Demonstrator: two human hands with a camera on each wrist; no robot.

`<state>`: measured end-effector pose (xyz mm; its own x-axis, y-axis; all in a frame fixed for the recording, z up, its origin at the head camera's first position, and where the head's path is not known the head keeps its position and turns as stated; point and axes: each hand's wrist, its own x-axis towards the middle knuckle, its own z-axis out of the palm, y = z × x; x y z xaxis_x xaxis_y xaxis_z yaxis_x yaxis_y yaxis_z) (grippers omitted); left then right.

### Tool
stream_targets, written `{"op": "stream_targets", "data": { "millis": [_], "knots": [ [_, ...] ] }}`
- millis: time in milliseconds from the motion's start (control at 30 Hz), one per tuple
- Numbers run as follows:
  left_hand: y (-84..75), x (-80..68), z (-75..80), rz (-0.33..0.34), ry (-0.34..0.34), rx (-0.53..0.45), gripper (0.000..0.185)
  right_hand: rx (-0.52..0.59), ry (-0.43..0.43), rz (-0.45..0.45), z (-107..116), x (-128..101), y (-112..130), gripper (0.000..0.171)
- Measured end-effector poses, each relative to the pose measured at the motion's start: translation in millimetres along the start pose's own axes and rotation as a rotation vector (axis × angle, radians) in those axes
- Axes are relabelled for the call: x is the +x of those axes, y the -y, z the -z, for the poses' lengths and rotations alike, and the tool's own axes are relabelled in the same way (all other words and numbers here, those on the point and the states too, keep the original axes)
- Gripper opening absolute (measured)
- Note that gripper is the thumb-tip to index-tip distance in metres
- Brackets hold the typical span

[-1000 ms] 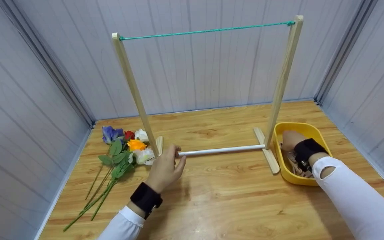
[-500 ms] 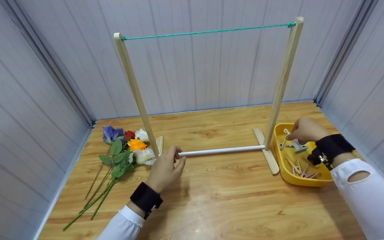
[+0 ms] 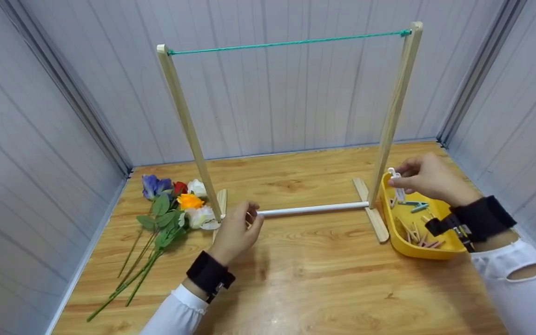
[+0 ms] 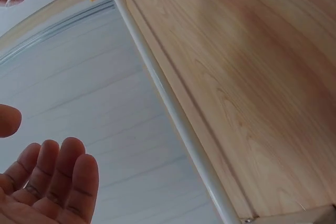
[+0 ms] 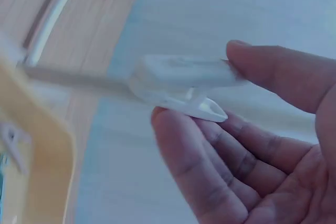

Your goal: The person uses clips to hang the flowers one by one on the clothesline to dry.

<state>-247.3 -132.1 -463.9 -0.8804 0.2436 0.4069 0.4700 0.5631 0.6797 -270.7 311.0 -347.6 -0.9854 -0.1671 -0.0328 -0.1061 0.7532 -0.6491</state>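
My right hand [image 3: 430,179] pinches a white clothespin [image 3: 396,187] between thumb and fingers, above the far left part of the yellow bin [image 3: 428,254]. In the right wrist view the clothespin [image 5: 184,77] lies between the thumb above and the fingertips below. My left hand [image 3: 234,235] is beside the left end of the white rod [image 3: 314,209], its fingers loosely bent. Nothing lies between those fingers [image 4: 79,187] in the left wrist view, and the rod runs apart from them there. Pink, wooden and green clothespins [image 3: 419,235] lie in the bin.
Two wooden posts [image 3: 188,125] stand on flat feet, with a green string [image 3: 291,43] stretched between their tops and the rod joining them low down. Artificial flowers [image 3: 165,209] lie at the left. Pale panels [image 3: 272,93] wall the table [image 3: 309,274] at back and sides.
My right hand has come up out of the bin with the white clothespin and moved slightly left with it. The left hand has shifted a little to the right along the rod's end.
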Motion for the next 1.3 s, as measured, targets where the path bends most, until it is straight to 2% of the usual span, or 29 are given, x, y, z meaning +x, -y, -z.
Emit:
{"op": "stream_targets", "data": {
  "millis": [200,300,433,533,667,1033,1300],
  "knots": [
    [-14.3,4.2,-3.6,0.015,0.020,-0.075,0.020,0.256,-0.189,0.228,-26,-7,12,0.031],
    [-21.8,6.0,-6.1,0.032,0.041,-0.123,0.024,0.432,-0.277,0.309,-41,-7,16,0.023],
    [-30.2,6.1,-11.7,0.038,0.071,-0.201,0.025,0.710,-0.337,0.325,-61,-7,21,0.019],
    [-36.3,7.9,-15.6,0.021,0.094,-0.242,0.026,0.840,-0.334,0.315,-76,-8,25,0.020],
    [-46.0,12.0,-20.1,-0.006,0.124,-0.263,0.027,0.896,-0.291,0.338,-94,-10,30,0.023],
    [-71.5,17.2,-32.6,-0.066,0.223,-0.279,0.027,0.920,-0.189,0.371,-134,-17,44,0.028],
    [-82.9,17.4,-41.3,-0.055,0.296,-0.309,0.032,0.967,-0.216,0.348,-153,-19,54,0.029]
  ]
}}
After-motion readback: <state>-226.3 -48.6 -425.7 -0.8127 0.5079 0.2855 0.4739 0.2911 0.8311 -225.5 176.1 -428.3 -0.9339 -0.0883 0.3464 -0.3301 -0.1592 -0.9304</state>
